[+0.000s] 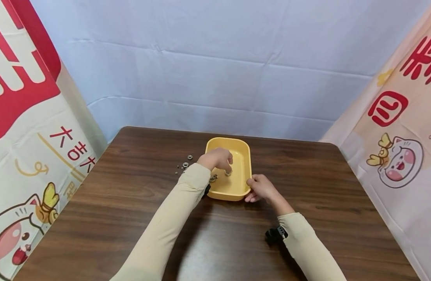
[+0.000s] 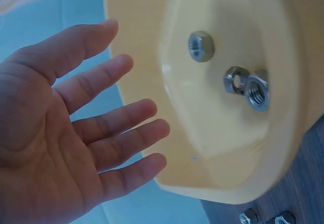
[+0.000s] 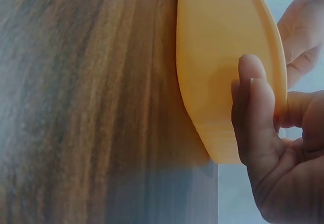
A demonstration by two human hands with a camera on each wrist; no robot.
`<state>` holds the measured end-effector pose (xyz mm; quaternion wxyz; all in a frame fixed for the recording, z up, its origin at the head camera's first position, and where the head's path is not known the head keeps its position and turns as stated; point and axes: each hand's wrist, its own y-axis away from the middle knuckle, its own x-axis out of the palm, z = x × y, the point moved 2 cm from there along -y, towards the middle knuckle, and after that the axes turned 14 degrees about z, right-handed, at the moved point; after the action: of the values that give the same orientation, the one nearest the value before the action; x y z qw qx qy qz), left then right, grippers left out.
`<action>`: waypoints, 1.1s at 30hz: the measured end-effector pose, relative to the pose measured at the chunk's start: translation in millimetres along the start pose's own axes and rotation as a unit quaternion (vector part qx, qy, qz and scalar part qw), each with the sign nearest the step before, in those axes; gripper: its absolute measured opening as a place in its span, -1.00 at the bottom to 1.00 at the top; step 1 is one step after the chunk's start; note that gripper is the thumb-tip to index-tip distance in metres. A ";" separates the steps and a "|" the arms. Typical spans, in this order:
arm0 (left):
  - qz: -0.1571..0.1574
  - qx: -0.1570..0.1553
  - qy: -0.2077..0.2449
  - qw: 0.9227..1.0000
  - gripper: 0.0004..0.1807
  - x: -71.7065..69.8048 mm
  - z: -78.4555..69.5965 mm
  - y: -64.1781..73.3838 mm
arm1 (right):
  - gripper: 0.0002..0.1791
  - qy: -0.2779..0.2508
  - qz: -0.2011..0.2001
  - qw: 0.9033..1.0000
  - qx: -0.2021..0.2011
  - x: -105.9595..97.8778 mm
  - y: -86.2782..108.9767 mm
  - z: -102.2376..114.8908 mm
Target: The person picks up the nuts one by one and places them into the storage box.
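A yellow plastic tray (image 1: 246, 164) stands on the table with several metal hex nuts in it, among them one apart (image 2: 201, 46) and two touching by the wall, the larger nut (image 2: 257, 91) in front. My left hand (image 1: 218, 158) hovers over the tray; in the left wrist view its fingers (image 2: 116, 143) are spread and hold nothing. With the thumb over the rim and the fingers against the outer wall, my right hand (image 1: 262, 188) grips the tray's near right corner.
Left of the tray, several nuts (image 1: 185, 165) of different sizes lie on the dark wooden table (image 1: 131, 183). A pale blue cloth (image 1: 215, 78) hangs behind the table's far edge, and printed cloths hang at both sides.
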<state>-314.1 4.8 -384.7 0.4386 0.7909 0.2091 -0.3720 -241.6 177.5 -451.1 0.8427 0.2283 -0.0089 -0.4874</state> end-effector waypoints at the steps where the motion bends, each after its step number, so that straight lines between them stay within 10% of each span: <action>1: -0.001 0.000 0.000 1.000 -0.57 0.1 0.4 1.4 | -0.72 0.000 0.002 1.000 0.000 0.4 -0.1 -0.1; 33: -0.090 0.003 0.018 0.996 -0.59 1.7 41.3 32.7 | -0.65 0.026 -0.008 1.000 0.002 -1.3 0.1 3.6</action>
<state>-308.3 -47.6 -382.5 0.3969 0.7771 0.2860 -0.3959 -243.1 177.2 -447.6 0.8384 0.2425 0.0144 -0.4878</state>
